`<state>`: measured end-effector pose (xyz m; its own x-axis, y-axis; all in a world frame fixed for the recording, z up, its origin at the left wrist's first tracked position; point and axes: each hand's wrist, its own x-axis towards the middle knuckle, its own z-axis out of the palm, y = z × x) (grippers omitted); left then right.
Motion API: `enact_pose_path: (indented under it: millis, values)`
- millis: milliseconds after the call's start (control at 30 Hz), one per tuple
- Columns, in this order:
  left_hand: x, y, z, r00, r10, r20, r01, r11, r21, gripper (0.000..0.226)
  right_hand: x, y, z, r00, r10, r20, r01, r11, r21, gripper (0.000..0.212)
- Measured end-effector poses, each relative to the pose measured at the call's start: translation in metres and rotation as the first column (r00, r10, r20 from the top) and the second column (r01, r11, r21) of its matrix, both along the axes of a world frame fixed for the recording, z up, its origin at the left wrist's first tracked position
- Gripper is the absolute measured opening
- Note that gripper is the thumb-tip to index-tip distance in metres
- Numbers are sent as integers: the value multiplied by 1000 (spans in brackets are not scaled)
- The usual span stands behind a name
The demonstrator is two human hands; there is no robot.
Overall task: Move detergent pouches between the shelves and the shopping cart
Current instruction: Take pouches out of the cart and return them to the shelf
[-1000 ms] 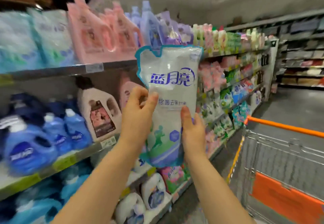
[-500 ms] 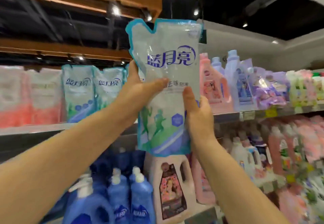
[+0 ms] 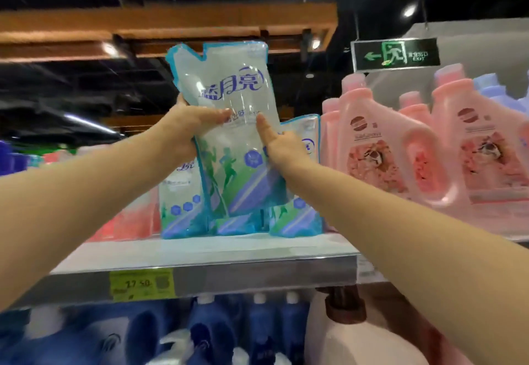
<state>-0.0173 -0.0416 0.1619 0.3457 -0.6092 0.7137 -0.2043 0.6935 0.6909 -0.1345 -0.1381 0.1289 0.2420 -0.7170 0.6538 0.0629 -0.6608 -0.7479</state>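
A clear detergent pouch (image 3: 229,124) with a blue edge and green runner print is held upright above the top shelf (image 3: 206,253). My left hand (image 3: 189,124) grips its left edge, thumb across the front. My right hand (image 3: 282,144) grips the right edge, thumb pressed on the front. Behind and below it, similar pouches (image 3: 180,201) stand in a row on the shelf, another pouch (image 3: 303,181) showing at the right. The shopping cart is out of view.
Pink detergent bottles (image 3: 380,147) stand on the shelf to the right. Red-pink pouches (image 3: 128,221) sit to the left. Blue bottles (image 3: 217,333) and a white jug (image 3: 357,341) fill the shelf below. A yellow price tag (image 3: 141,283) marks the shelf edge. A green exit sign (image 3: 396,53) hangs overhead.
Both hands have carried the pouch from beside the cart up and left to the top shelf, now in front of the matching pouches. The cart has left the view.
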Motion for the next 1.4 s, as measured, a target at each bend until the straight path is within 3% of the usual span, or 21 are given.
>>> enact_pose_path:
  millis: [133, 233, 333, 400, 500, 600, 667, 733, 767, 833, 1033, 1400]
  values:
    - [35, -25, -30, 992, 127, -22, -125, 989, 84, 56, 34, -24, -30, 965, -2, -264, 1, 1000, -1, 55]
    - [56, -40, -47, 987, 162, -10, -159, 980, 121, 46, 51, -39, -35, 955, -2, -298, 13, 999, 35, 59]
    - [71, -57, -54, 987, 156, -43, -151, 983, 104, 49, 62, -50, -26, 922, -75, -380, 87, 996, 15, 52]
    - [82, -69, -54, 981, 183, -59, -173, 975, 138, 51, 70, -55, -21, 902, -86, -423, 111, 993, 34, 59]
    - [103, -81, -50, 976, 213, 49, -219, 943, 250, 53, 78, -58, -14, 872, -128, -473, 157, 987, 23, 73]
    - [115, -80, -55, 952, 250, 178, -304, 854, 423, 46, 68, -44, -15, 832, -212, -513, 150, 976, -160, 83]
    - [120, -76, -70, 944, 224, 243, -325, 762, 560, 43, 60, -32, -27, 755, -243, -609, 91, 958, -271, 97]
    - [121, -69, -87, 934, 153, 323, -337, 680, 651, 50, 56, -23, -45, 588, -269, -763, 37, 951, -307, 104]
    - [123, -70, -93, 930, 128, 344, -338, 662, 669, 56, 57, -22, -52, 504, -279, -817, 25, 951, -309, 104]
    - [126, -76, -99, 930, 136, 341, -343, 657, 671, 61, 63, -24, -60, 433, -286, -855, 16, 951, -310, 103]
    - [127, -99, -101, 944, 199, 261, -326, 675, 662, 65, 77, -45, -49, 428, -258, -866, 46, 963, -264, 98]
    - [114, -106, -102, 887, 261, 381, -450, 673, 587, 59, 67, -48, -46, 435, -223, -872, 79, 975, -209, 100]
